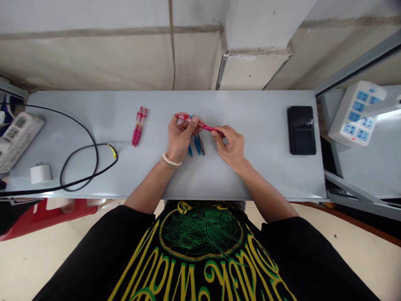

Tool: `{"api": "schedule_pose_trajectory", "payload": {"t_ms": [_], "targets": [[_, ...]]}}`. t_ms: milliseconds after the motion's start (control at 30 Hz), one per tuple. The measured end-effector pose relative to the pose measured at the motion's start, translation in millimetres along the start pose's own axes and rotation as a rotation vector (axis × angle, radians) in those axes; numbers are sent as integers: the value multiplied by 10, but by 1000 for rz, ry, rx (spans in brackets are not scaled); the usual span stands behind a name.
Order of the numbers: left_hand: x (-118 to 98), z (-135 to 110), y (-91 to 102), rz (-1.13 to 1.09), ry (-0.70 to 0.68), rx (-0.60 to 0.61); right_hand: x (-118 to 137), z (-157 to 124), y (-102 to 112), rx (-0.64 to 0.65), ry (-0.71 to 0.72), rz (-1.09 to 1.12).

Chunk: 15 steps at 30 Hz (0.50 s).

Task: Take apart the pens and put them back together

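Observation:
A pink pen (206,127) is held level above the table between my two hands. My left hand (181,134) is closed around its clip end, and the fingers of my right hand (229,145) pinch the other end. Beneath and between the hands lie several pens, blue ones (197,144) and a dark grey one (201,146), with their upper parts hidden by my left hand. Two more pink pens (139,126) lie side by side to the left, apart from my hands.
A black phone (301,130) lies at the table's right end. On the left are a looped black cable (97,151), a white charger plug (40,174) and a power strip (18,133). A larger white power strip (358,113) is beyond the right edge. The wall (118,60) borders the grey table (264,113).

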<state>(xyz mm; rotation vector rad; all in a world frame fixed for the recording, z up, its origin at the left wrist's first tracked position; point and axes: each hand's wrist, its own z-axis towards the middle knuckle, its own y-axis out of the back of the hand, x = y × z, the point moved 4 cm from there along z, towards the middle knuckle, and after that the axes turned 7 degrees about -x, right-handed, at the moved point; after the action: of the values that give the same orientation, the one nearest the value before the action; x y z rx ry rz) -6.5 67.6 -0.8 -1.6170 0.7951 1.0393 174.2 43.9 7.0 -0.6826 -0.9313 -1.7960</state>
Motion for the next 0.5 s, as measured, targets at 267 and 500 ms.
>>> {"api": "schedule_pose_trajectory", "payload": {"t_ms": [267,500], "targets": [[10,5,3,19,18,0,-28,-20,-28,33,-27,-40],[3,-6,-10,4,7,46,3,6,-14,69,19,-71]]}}
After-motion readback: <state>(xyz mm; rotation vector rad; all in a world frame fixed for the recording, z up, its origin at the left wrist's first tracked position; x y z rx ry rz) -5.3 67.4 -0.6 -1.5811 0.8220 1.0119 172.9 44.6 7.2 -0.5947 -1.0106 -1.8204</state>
